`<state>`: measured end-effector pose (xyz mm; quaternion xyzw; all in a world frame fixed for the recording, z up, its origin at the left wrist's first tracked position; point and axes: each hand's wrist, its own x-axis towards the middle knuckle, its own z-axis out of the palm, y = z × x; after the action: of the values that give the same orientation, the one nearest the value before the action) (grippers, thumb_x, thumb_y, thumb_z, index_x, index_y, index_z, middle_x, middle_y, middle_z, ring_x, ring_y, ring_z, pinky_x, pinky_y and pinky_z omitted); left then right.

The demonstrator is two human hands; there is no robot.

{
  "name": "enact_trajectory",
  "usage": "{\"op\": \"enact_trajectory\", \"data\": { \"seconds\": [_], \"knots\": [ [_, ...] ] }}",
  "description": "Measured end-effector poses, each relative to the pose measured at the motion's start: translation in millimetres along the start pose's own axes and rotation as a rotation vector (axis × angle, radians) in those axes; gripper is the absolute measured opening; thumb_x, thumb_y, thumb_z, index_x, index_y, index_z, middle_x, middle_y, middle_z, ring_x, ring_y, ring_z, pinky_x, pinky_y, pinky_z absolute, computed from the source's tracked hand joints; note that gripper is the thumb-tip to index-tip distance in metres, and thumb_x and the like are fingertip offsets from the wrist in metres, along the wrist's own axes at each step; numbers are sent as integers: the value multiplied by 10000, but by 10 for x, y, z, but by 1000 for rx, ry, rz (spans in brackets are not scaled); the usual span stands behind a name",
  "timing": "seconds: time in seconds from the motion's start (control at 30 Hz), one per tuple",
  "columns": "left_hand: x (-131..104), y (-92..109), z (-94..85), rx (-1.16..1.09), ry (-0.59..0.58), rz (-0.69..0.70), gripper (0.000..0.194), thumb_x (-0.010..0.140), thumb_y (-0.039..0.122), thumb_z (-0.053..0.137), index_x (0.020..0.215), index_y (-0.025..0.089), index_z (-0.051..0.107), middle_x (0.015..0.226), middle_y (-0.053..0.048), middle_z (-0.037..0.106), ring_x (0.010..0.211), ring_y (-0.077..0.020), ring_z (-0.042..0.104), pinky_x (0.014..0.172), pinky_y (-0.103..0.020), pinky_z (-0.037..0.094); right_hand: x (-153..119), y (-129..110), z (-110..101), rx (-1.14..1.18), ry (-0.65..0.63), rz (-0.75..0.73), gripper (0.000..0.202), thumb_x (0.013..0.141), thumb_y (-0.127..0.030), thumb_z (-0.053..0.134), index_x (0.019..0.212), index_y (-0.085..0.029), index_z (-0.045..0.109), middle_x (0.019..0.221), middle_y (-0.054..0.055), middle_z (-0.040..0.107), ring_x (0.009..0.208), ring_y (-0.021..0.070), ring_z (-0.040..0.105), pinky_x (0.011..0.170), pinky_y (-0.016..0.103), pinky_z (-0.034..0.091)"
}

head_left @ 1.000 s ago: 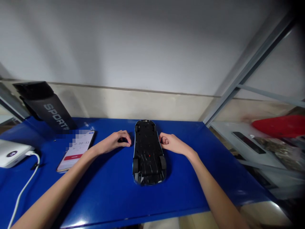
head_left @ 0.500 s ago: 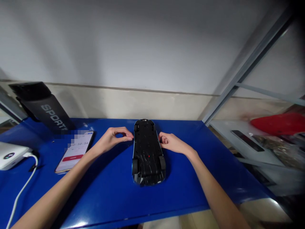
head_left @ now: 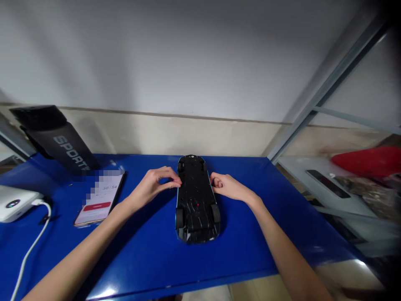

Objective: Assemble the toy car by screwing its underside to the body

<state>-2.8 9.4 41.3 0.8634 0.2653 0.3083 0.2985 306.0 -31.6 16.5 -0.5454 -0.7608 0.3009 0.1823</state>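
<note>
A toy car (head_left: 196, 196) lies upside down on the blue table (head_left: 150, 259), its black underside and wheels facing up. At the car's left edge is my left hand (head_left: 163, 180), thumb and fingertips brought together over the rim of the underside. On the opposite side my right hand (head_left: 224, 185) touches the car's edge with its fingers curled in. Both hands sit around the middle of the car's length, between the wheel pairs. Whatever the right fingertips press on is partly hidden.
A dark bottle (head_left: 70, 146) stands at the back left, with a phone (head_left: 100, 200) lying in front of it. Farther left is a white power bank (head_left: 19, 204) with a white cable (head_left: 31, 248). A metal shelf (head_left: 338, 198) at the right holds a red object (head_left: 368, 161).
My left fingertips have moved slightly right, from beside the car's edge to over its underside. The right hand keeps nearly the same place, and the view has shifted a little.
</note>
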Motion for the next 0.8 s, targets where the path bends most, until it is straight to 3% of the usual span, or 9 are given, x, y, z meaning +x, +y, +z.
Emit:
{"op": "enact_trajectory", "data": {
  "seconds": [0.23,0.47,0.63,0.8],
  "knots": [
    [2,-29,24,20,5,8,167,897,402,670,938,261,751,965,-35,716,898,-197,649,826,-333,497,-23,-22,-16,-17,-23,10,160,869,-374,602,888,-234,526,650,-54,550,589,115,466,562,259,317],
    [13,-29,39,-35,-18,-36,191,902,400,664,970,238,740,983,-42,704,909,-195,640,835,-335,490,-94,-79,-52,-28,-106,-1,264,776,-369,695,954,-248,543,571,-84,556,539,121,482,551,261,314],
    [26,-104,88,-191,43,-184,243,933,402,590,1061,216,680,1029,-43,660,902,-176,602,835,-338,491,-87,-85,-32,-34,41,6,180,828,-287,584,986,-261,502,591,-85,542,557,125,458,594,268,323],
    [37,-107,124,-252,37,-266,237,901,389,609,1073,228,637,861,11,555,798,-141,520,775,-308,462,-61,-45,-31,-15,250,38,212,857,-291,507,1061,-280,449,650,-68,548,596,148,487,614,279,343]
  ]
}}
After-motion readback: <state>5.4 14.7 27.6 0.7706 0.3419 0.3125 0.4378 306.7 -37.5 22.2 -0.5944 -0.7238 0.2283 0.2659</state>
